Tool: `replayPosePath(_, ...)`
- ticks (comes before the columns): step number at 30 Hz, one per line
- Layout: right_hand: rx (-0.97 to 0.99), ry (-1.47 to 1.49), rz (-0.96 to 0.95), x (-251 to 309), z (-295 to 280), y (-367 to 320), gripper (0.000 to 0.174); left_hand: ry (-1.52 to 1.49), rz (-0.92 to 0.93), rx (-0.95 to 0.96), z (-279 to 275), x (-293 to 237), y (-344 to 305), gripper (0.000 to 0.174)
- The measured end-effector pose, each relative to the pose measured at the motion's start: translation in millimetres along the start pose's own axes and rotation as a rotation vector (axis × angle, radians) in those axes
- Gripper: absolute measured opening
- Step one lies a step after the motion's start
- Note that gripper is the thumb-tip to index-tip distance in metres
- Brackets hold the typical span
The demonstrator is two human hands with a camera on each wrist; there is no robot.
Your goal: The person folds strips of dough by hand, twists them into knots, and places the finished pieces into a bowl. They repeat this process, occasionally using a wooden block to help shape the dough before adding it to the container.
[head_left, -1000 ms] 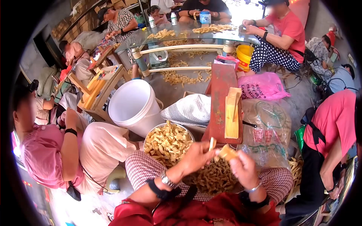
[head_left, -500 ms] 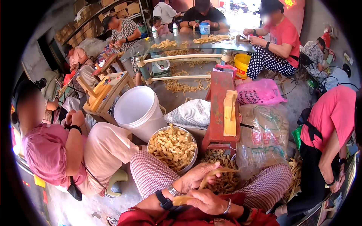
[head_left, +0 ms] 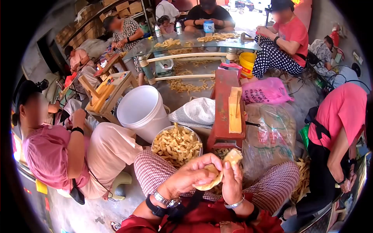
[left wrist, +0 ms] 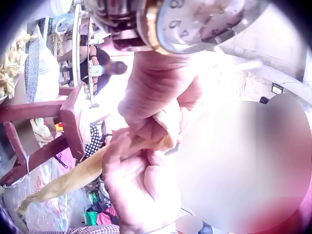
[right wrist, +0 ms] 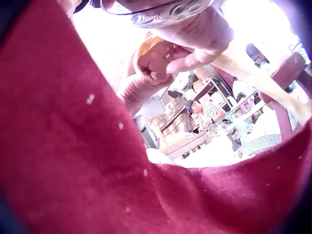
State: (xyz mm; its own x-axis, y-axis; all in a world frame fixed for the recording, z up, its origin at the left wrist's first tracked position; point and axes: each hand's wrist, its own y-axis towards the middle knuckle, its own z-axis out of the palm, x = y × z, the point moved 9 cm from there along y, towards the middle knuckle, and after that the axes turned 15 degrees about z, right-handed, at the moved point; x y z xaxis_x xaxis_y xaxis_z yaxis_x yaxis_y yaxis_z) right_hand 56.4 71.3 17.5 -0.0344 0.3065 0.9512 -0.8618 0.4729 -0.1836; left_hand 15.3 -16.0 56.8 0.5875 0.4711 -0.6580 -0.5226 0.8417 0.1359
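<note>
In the head view, my left hand [head_left: 190,176] and right hand [head_left: 232,190] meet over my lap. My left fingers and thumb pinch the near part of a yellowish, leathery dried strip [head_left: 210,184]. The right hand grips the strip close beside them, and its pale end stands up past the right fingertips. In the left wrist view a long tapering length of the strip [left wrist: 73,180] trails down from between the hands. Just beyond my hands sits a round metal basin [head_left: 201,150] heaped with similar golden dried pieces [head_left: 175,143].
A red wooden bench [head_left: 223,105] bearing a wooden block [head_left: 235,116] stands ahead. Left of it are a white bucket [head_left: 149,126] and a woven sack [head_left: 196,112]; right, a clear plastic sack [head_left: 268,132] and a pink bag [head_left: 266,91]. People sit around a glass table [head_left: 186,44].
One second ago the hands were apart over the pile; half a second ago they crossed low at the lap. Now they are raised together, both on the strip.
</note>
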Motion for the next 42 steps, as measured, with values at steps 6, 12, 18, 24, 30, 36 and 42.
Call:
replayPosePath(6, 0.311, 0.01, 0.434, -24, 15, 13, 0.023, 1.527, 0.431, 0.212, 12, -39, 0, 0.028)
replayPosePath(12, 0.73, 0.036, 0.636, -49, 17, 6, 0.027, 1.702, 0.639, 0.276, 27, -36, -6, 0.013)
replayPosePath(18, 0.774, -0.076, 0.636, -62, 8, 2, 0.027, 1.578, 0.326, 0.242, -8, -11, -2, 0.014)
replayPosePath(24, 0.43, -0.304, 0.174, -28, -5, 6, 0.026, 0.185, 0.115, -0.128, -55, 32, -4, 0.02)
replayPosePath(30, 0.409, -0.208, 0.162, -29, -14, 9, 0.035, 0.684, 0.116, 0.068, -22, 25, 0, 0.047)
replayPosePath(36, 0.412, -0.128, 0.238, -46, -17, 10, 0.031, 1.295, 0.356, 0.121, -15, 19, 0, 0.043)
replayPosePath(42, 0.184, -0.289, 0.136, -34, -34, 13, 0.038, 0.646, 0.047, -0.031, -62, 70, -8, 0.034)
